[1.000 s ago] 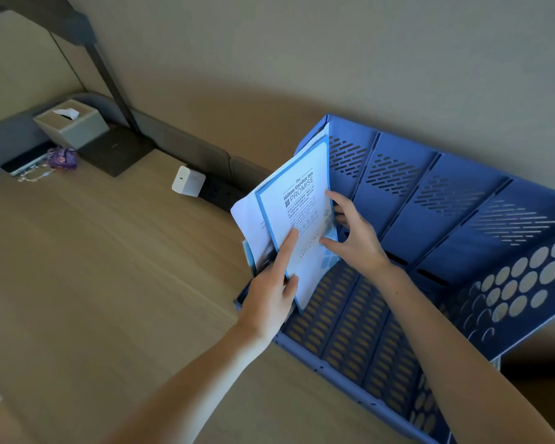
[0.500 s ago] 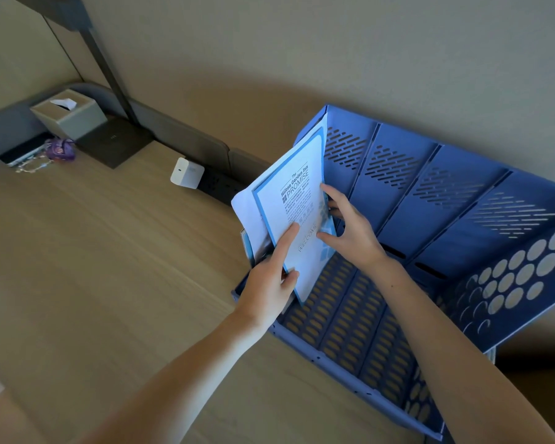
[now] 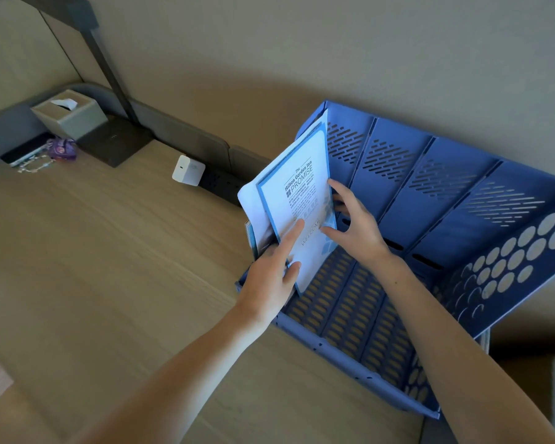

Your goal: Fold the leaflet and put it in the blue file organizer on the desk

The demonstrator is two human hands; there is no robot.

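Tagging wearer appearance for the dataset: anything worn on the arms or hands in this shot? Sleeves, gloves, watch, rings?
Nothing worn that shows. The left hand and right hand are bare, no gloves, no rings visible. Both forearms are bare up to the frame edge: no sleeves, watch, bands or markings in view.

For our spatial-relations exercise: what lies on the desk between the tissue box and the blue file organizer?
In the head view, between the tissue box and the file organizer lie a dark lamp base and a white charger on a black power strip.
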